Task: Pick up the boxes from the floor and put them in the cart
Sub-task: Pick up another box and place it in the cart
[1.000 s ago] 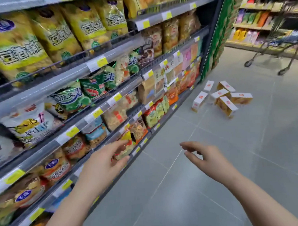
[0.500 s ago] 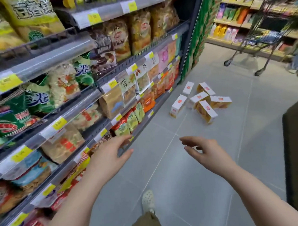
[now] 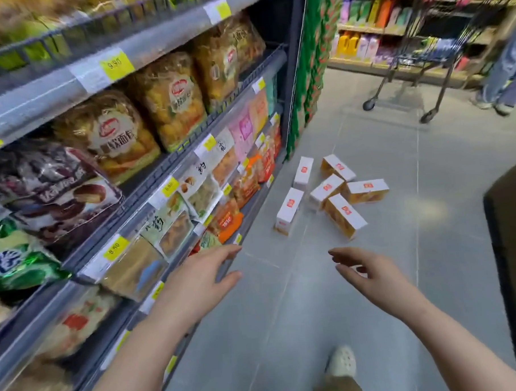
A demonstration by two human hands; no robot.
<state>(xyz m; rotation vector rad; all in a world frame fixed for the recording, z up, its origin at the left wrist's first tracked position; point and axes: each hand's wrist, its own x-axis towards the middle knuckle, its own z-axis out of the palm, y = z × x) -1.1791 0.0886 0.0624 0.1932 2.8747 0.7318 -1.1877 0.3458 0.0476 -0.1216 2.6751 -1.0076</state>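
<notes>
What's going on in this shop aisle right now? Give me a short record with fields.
Place: shop aisle, grey tiled floor
Items to collect: six white-topped orange cardboard boxes scattered on the floor beside the snack shelves
Left hand: open, empty, held out short of the boxes
Right hand: open, empty, also short of them
Destination: metal wire shopping cart beyond the boxes
Progress: no box lifted yet

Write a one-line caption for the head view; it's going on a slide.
Both hands, left and right, reach open toward six boxes scattered on the aisle floor; a cart waits beyond.
</notes>
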